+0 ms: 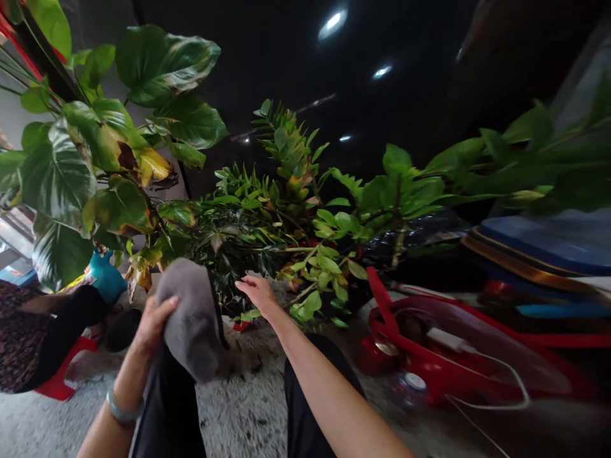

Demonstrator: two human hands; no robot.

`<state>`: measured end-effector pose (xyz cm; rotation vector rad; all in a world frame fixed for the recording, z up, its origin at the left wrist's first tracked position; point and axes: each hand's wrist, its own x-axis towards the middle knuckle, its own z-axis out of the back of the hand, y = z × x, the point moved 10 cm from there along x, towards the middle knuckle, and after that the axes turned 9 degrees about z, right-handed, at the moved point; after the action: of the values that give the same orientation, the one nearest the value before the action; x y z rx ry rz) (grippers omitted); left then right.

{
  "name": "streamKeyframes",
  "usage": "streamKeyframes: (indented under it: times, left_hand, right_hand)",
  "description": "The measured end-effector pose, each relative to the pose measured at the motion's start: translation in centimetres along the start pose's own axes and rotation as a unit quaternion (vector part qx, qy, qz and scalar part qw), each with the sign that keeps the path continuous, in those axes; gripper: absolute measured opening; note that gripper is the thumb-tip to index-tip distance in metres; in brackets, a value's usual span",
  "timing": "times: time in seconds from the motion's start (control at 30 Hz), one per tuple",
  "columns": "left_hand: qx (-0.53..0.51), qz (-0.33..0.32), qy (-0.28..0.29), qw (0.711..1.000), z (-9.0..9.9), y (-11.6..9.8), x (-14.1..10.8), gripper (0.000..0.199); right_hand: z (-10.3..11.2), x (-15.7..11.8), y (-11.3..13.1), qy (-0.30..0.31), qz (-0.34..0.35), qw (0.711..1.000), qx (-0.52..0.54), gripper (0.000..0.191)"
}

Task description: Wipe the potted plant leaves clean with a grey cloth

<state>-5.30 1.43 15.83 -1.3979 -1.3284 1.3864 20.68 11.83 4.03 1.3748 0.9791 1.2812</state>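
Note:
My left hand (pixel 155 321) is closed around a grey cloth (pixel 191 318), with the thumb lying on its front face. The cloth hangs as a rounded, folded shape with a dark edge on the right, just above my left knee. To its right, my right hand (pixel 258 294) reaches forward at the low dark leaves (pixel 224 248) of the potted plants. Its fingers point left, partly stretched, and nothing shows between them. A leafy green stem (pixel 317 273) lies right of that hand. Large broad leaves (pixel 114 140), some yellowed and brown-edged, stand over my left hand.
At the left a person in dark clothes (pixel 28 343) sits on a red stool (pixel 69 372), near a teal object (pixel 107 277) and a black pot (pixel 123 329). A red basket (pixel 429 356) with a white cable stands right, beside a clear bottle (pixel 413 385). Dark glossy panels rise behind.

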Motion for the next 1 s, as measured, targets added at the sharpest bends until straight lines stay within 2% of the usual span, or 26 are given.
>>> streamKeyframes:
  times: [0.07,0.1,0.13,0.2,0.27,0.33,0.37,0.43,0.5,0.57,0.63,0.7,0.73,0.8,0.83,0.9,0.97,1.0]
  left_hand:
    - [-0.089,-0.090,-0.060,0.990,1.3,-4.6,0.7,0.048]
    - [-0.122,-0.111,-0.077,0.983,1.4,-5.9,1.4,0.047]
    - [-0.139,-0.108,-0.084,0.981,1.2,-6.1,2.2,0.045]
    - [-0.107,-0.040,-0.076,0.991,-0.3,-4.0,3.8,0.040]
    - [-0.008,0.053,-0.033,0.998,-2.3,0.1,4.0,0.037]
    - [0.091,0.112,0.063,0.987,-4.4,4.0,2.4,0.034]
    - [0.125,0.125,0.114,0.978,-5.2,5.2,1.2,0.032]
    - [0.155,0.124,0.179,0.964,-5.7,5.6,-1.0,0.030]
    - [0.126,0.091,0.170,0.973,-5.0,3.0,-1.6,0.033]
    - [0.043,0.024,0.103,0.993,-3.5,-1.4,-0.5,0.040]
    - [-0.043,-0.042,0.026,0.998,-2.1,-5.0,1.4,0.046]
    - [-0.080,-0.066,-0.029,0.994,-1.8,-5.8,3.3,0.047]
    - [-0.069,-0.053,-0.043,0.995,-2.1,-5.1,4.1,0.046]
    - [-0.004,0.008,-0.036,0.999,-3.1,-1.8,4.7,0.044]
    - [0.039,0.045,-0.009,0.998,-3.9,0.3,4.4,0.043]
    - [0.119,0.111,0.085,0.983,-5.5,4.3,2.6,0.041]
    - [0.159,0.137,0.177,0.962,-6.8,6.0,0.1,0.037]
    - [0.165,0.135,0.201,0.956,-7.1,5.7,-0.8,0.036]
  right_hand:
    - [0.0,-0.1,0.2,-0.001,-0.004,1.000,0.029,0.028]
    - [-0.1,-0.2,0.3,0.000,-0.009,0.999,0.046,0.029]
    - [-0.3,-0.3,0.4,0.003,-0.015,0.998,0.063,0.030]
    - [-0.7,-0.6,0.4,0.008,-0.029,0.995,0.097,0.033]
    - [-0.8,-0.8,0.2,0.007,-0.044,0.992,0.120,0.034]
    - [-0.5,-0.8,-0.2,-0.004,-0.059,0.990,0.130,0.033]
    - [-0.2,-0.8,-0.5,-0.011,-0.066,0.989,0.134,0.032]
    - [0.5,-0.8,-0.9,-0.026,-0.074,0.987,0.140,0.029]
    - [1.1,-0.7,-1.2,-0.038,-0.080,0.985,0.148,0.027]
    - [1.4,-0.8,-1.2,-0.045,-0.084,0.983,0.155,0.025]
    - [1.2,-0.9,-1.0,-0.045,-0.084,0.982,0.164,0.025]
    - [0.9,-1.0,-0.7,-0.040,-0.082,0.980,0.175,0.024]
    - [0.7,-1.0,-0.5,-0.036,-0.081,0.980,0.180,0.024]
    - [0.5,-1.1,-0.5,-0.031,-0.083,0.979,0.186,0.024]
    - [0.6,-1.1,-0.6,-0.030,-0.085,0.978,0.187,0.025]
    - [1.0,-1.1,-0.9,-0.033,-0.092,0.977,0.187,0.025]
    - [1.6,-1.1,-1.3,-0.037,-0.096,0.977,0.185,0.025]
    - [1.9,-1.1,-1.4,-0.039,-0.097,0.977,0.184,0.024]
